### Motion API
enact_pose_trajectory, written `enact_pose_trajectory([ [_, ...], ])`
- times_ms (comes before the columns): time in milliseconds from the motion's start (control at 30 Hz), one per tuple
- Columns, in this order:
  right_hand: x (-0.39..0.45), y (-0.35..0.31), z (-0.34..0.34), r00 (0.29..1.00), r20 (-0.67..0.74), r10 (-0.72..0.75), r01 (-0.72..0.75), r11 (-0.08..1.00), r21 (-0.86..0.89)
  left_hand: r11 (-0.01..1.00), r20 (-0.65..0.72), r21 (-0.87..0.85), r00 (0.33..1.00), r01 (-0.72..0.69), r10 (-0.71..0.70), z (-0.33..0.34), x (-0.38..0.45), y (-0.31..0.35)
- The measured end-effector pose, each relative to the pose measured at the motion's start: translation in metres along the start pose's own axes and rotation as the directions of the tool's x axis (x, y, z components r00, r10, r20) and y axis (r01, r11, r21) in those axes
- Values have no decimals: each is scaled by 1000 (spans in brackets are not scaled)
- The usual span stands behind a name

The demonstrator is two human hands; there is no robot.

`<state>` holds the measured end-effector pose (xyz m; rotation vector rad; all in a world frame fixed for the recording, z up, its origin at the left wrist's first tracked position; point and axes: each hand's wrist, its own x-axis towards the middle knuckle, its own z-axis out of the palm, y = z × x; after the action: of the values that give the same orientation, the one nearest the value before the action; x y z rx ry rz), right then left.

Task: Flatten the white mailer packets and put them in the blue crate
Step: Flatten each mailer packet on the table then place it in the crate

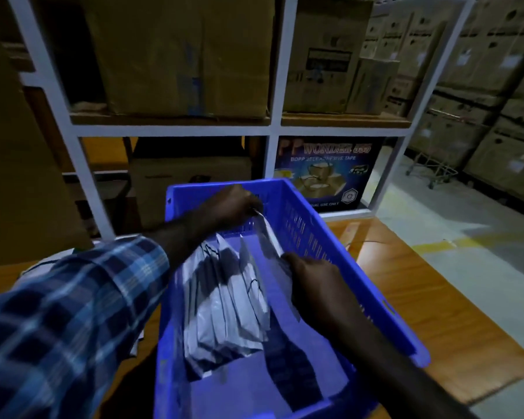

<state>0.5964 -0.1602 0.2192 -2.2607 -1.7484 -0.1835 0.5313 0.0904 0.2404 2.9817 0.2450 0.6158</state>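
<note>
Left hand (230,204): reaches over the crate's far end and pinches the far tip of a white mailer packet (268,234).
Right hand (312,282): fingers curled round the near end of the same packet, inside the crate by its right wall.
Held packet: stretched on edge between both hands, above the crate floor.
Blue crate (369,285): sits on a wooden table (436,297).
Packed mailers (224,300): a row standing on edge against the crate's left wall.
Behind: white shelving (273,128) with cardboard boxes (182,52).
</note>
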Motion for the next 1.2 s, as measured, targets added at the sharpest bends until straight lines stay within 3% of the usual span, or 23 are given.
enact_pose_trajectory([
  [267,20,10,35,968,248,25,-31,999,18,986,346,168,937,-16,-44,56,12,-21],
  [400,29,8,49,905,424,32,-76,993,88,976,469,203,883,-77,-28,63,7,-25],
  [500,29,4,60,831,556,1,-126,974,188,975,525,216,848,-45,-77,64,4,-31],
  [633,28,1,72,808,589,-19,-170,949,265,975,616,221,773,14,-150,65,4,-35],
  [933,43,10,67,804,591,70,-347,861,371,967,588,255,791,19,-170,64,6,-32],
  [1200,54,16,82,679,721,141,-539,763,358,959,565,280,802,33,-193,75,4,-32],
])
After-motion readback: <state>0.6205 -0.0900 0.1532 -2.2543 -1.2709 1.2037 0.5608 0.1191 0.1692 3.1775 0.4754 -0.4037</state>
